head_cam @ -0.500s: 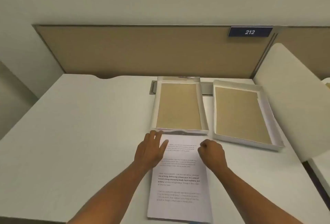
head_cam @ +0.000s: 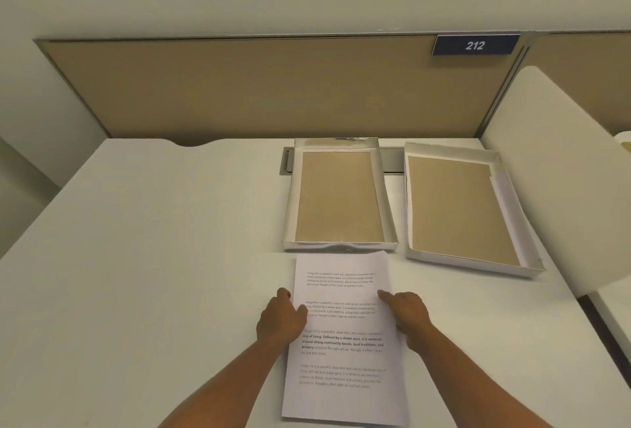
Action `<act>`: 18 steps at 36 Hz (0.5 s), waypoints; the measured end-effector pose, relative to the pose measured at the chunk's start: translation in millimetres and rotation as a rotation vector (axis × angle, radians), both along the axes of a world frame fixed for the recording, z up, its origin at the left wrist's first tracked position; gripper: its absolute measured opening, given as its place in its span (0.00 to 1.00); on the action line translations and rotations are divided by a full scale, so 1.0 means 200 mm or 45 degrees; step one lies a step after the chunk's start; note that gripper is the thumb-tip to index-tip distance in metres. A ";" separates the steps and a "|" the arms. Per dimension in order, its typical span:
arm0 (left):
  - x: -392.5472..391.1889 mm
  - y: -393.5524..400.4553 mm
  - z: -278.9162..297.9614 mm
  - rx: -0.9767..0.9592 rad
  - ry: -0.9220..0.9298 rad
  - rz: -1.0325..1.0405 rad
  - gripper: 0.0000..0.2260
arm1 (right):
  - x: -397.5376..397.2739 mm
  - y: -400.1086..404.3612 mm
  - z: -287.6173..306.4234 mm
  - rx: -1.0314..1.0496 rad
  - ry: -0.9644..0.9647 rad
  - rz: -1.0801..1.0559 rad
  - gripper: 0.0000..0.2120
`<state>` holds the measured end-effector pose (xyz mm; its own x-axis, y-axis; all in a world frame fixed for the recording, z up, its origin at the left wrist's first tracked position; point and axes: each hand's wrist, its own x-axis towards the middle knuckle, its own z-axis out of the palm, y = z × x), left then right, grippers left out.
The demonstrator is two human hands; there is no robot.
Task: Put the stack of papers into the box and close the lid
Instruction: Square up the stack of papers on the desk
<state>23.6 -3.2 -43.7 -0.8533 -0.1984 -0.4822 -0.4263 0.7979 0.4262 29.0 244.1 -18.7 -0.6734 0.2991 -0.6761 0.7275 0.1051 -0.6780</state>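
A stack of printed white papers (head_cam: 343, 359) lies flat on the white desk, its far edge touching an open shallow box (head_cam: 289, 219) with a brown bottom. A second shallow tray of the same kind, the lid (head_cam: 505, 198), lies upside down to the right of the box. My left hand (head_cam: 280, 320) rests at the stack's left edge, thumb on the top sheet, fingers curled at the side. My right hand (head_cam: 406, 315) sits at the right edge, thumb on the paper. Whether the stack is lifted I cannot tell.
The white desk (head_cam: 153, 257) is backed by a tan partition (head_cam: 239, 93) with a blue "212" plate (head_cam: 475, 45). A grey cable slot (head_cam: 286, 163) lies behind the box. A white chair back or panel (head_cam: 560, 171) stands at the right.
Both hands have slid back toward me along the stack, from its far end to about its middle, and moved out to its side edges. The papers, box and lid have not shifted.
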 end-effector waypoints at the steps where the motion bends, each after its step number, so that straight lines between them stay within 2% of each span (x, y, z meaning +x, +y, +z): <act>1: 0.00 0.00 0.00 0.005 0.001 0.002 0.22 | -0.01 0.01 0.00 -0.038 -0.015 -0.022 0.18; 6: 0.01 0.00 0.00 0.012 0.014 0.000 0.21 | -0.06 0.04 0.02 -0.240 -0.122 -0.044 0.11; 11: 0.00 0.00 0.00 0.015 0.011 -0.008 0.19 | -0.08 0.03 0.01 -0.145 -0.096 0.018 0.09; 18: 0.02 -0.01 -0.02 0.001 0.046 0.010 0.17 | -0.07 0.04 0.01 -0.226 -0.086 -0.064 0.10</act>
<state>26.8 -4.3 -47.2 -0.8687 -0.2047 -0.4511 -0.4167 0.7943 0.4421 14.6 251.6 -16.4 -0.6121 0.2033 -0.7642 0.7730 -0.0496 -0.6324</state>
